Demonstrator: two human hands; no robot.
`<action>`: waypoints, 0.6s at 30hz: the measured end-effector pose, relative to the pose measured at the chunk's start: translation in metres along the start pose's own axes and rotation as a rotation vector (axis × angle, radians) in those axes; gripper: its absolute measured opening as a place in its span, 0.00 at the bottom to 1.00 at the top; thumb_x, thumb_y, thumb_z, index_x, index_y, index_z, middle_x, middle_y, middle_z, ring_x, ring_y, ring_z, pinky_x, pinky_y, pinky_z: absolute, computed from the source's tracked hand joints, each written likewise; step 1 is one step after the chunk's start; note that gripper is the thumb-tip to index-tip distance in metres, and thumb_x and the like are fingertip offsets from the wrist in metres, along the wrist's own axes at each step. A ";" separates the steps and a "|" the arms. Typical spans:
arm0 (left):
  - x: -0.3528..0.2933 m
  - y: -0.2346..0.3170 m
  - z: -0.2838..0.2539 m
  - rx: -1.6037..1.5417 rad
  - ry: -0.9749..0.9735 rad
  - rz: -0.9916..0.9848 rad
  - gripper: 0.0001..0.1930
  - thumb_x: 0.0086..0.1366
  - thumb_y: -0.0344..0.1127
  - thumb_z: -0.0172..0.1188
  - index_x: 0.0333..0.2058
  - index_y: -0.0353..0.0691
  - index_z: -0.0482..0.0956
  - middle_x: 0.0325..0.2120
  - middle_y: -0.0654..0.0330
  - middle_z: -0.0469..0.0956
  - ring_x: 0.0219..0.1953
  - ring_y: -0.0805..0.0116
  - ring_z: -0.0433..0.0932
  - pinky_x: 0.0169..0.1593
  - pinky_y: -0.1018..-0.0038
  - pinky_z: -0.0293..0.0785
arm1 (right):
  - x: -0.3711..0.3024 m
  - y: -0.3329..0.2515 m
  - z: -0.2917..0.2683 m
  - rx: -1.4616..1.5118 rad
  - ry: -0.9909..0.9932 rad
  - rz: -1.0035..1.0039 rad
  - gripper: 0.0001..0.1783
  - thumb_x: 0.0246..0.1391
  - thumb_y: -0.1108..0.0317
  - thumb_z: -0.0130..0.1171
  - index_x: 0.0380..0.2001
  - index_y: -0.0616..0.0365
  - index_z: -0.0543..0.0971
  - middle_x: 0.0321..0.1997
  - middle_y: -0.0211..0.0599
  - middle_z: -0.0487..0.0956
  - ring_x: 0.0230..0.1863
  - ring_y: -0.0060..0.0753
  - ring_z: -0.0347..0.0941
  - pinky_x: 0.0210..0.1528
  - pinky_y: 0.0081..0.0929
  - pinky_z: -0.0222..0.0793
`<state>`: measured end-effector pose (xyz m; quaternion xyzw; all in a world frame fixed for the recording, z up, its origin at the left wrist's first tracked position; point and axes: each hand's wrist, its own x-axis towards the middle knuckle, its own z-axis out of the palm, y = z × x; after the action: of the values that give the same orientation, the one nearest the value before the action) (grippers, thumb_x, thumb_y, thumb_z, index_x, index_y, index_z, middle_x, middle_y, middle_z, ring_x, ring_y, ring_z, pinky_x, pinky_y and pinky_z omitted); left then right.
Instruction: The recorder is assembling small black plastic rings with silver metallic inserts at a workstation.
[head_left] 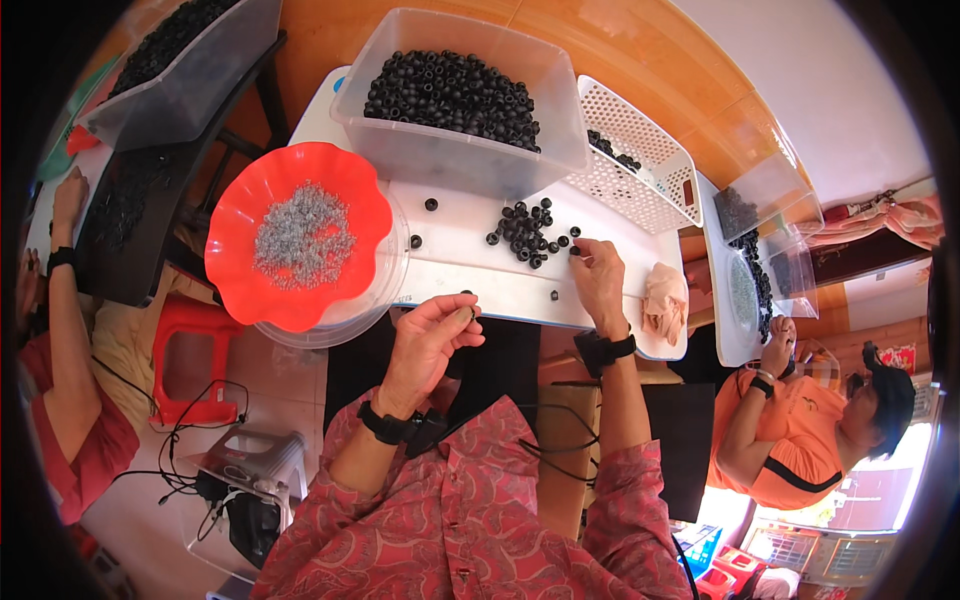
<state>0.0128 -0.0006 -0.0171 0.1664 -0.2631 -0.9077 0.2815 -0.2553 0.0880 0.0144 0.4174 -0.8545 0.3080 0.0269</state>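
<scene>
My left hand [428, 342] is closed in a pinch over the table's front edge, a small dark piece showing at its fingertips. Past the table's middle, my right hand [600, 280] pinches a small black ring-shaped part [575, 251] beside a loose pile of similar black parts [524, 236]. Two single black parts [431, 204] lie left of that pile, and a small dark piece [555, 295] is near the front edge. To the left, a red wavy-rimmed bowl [232, 225] holds many tiny clear-grey pieces [303, 235].
A clear bin [455, 160] full of black parts stands behind the pile, with a white perforated basket [655, 190] to its right. A pale cloth [664, 305] lies at the table's right end. People work at both sides; a red stool [190, 350] stands lower left.
</scene>
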 end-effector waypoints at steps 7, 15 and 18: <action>-0.004 0.001 -0.005 -0.135 -0.047 -0.034 0.13 0.69 0.30 0.53 0.49 0.30 0.75 0.40 0.54 0.79 0.37 0.70 0.80 0.43 0.76 0.80 | -0.014 -0.024 -0.005 0.095 0.097 -0.013 0.12 0.49 0.76 0.60 0.39 0.65 0.81 0.36 0.47 0.78 0.29 0.38 0.76 0.35 0.32 0.73; -0.005 0.002 -0.007 -0.226 -0.067 -0.053 0.13 0.70 0.29 0.52 0.50 0.30 0.74 0.41 0.52 0.79 0.38 0.70 0.79 0.42 0.77 0.79 | -0.045 -0.048 -0.002 0.089 0.152 -0.095 0.07 0.50 0.78 0.59 0.34 0.63 0.80 0.32 0.45 0.78 0.27 0.39 0.76 0.31 0.32 0.72; -0.007 0.001 -0.009 -0.224 -0.061 -0.063 0.13 0.70 0.29 0.52 0.50 0.30 0.74 0.40 0.53 0.78 0.37 0.71 0.79 0.41 0.78 0.78 | -0.059 -0.065 0.004 0.175 0.159 -0.116 0.05 0.51 0.79 0.59 0.33 0.62 0.80 0.31 0.44 0.77 0.27 0.39 0.76 0.30 0.31 0.72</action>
<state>0.0228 -0.0008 -0.0231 0.1143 -0.1631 -0.9445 0.2612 -0.1690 0.0970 0.0262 0.4411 -0.7939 0.4114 0.0761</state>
